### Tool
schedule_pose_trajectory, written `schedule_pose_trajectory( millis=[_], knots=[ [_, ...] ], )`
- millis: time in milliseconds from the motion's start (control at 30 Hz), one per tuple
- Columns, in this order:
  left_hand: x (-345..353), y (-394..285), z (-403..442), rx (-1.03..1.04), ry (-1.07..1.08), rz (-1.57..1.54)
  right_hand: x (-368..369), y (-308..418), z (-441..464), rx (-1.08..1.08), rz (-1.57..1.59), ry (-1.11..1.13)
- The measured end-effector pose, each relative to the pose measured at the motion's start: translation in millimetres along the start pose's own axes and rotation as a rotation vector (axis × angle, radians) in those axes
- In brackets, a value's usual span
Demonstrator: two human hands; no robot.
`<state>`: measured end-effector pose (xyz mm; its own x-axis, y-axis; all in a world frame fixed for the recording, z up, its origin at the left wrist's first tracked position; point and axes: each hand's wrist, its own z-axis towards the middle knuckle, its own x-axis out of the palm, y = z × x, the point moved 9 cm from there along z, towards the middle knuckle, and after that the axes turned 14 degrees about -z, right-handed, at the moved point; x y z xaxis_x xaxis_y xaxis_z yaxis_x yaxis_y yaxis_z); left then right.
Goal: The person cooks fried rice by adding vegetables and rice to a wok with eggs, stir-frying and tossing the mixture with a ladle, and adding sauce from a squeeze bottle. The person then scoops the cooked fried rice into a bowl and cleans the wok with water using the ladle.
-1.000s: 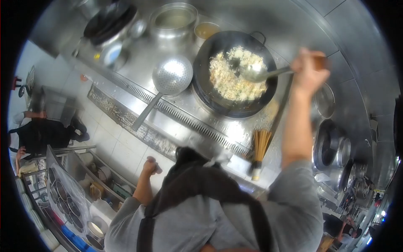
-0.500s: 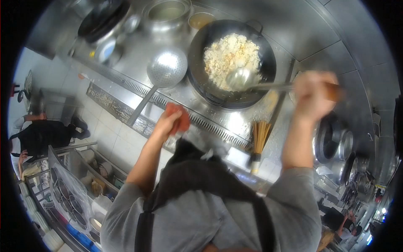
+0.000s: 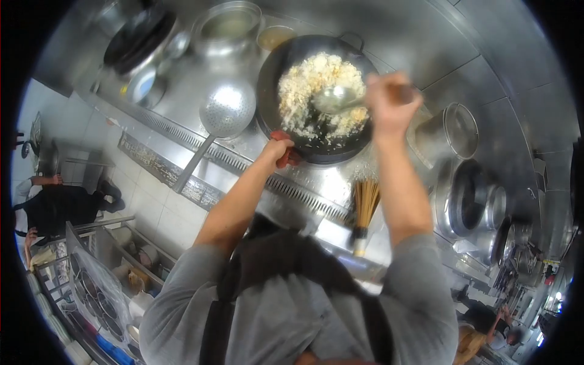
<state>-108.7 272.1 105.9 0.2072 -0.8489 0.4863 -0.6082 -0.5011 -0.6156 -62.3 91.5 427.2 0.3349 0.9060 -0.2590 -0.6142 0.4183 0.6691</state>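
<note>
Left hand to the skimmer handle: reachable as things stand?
Probably yes. The skimmer's handle juts out on the left hand's side, with nothing visible lying over it. The catch: that hand is busy, holding a red cloth at the wok's near edge.

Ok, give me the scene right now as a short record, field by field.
left hand: the left hand grips a red cloth at the near rim of the wok
right hand: the right hand holds the ladle by its handle
ladle bowl: among the rice-like food in the wok
left of wok: perforated skimmer, handle toward the person
near side, rightward: bamboo brush
beyond skimmer: metal pot
unclear: what the cloth covers
</note>
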Motion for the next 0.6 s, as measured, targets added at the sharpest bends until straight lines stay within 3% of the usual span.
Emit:
schedule_pose_trajectory(
  millis=[67, 133, 233, 267, 367, 467, 567, 600],
  knots=[
    [-7.1, 8.6, 20.9, -0.017, 0.039, 0.044, -37.5, 30.5, 33.2, 0.129, 0.107, -0.136],
    [-12.3, 22.7, 29.7, 0.0, 0.066, -0.117, -69.1, 57.7, 58.8, -0.082, 0.277, -0.13],
    [-8.5, 12.7, 22.9, 0.078, 0.031, -0.191, -71.4, 23.2, 64.7, -0.079, 0.43, -0.179],
    [-9.6, 14.2, 21.1, 0.093, 0.023, -0.158, -62.3, -14.4, 50.8, 0.139, 0.124, -0.391],
    [-11.4, 12.4, 23.3, 0.105, 0.0, -0.076, -8.3, -41.7, 47.3, 0.15, 0.263, -0.212],
    [-0.5, 1.2, 5.1, 0.098, 0.026, -0.042, -4.6, -1.2, 70.0, 0.254, 0.332, -0.149],
    [-11.9, 7.7, 18.5, 0.155, -0.02, -0.072, -14.8, 50.6, 64.3, 0.028, 0.511, -0.03],
    [-14.6, 7.5, 23.1, 0.161, -0.022, -0.075, -2.4, 37.5, 53.9, 0.023, 0.515, -0.025]
  ],
)
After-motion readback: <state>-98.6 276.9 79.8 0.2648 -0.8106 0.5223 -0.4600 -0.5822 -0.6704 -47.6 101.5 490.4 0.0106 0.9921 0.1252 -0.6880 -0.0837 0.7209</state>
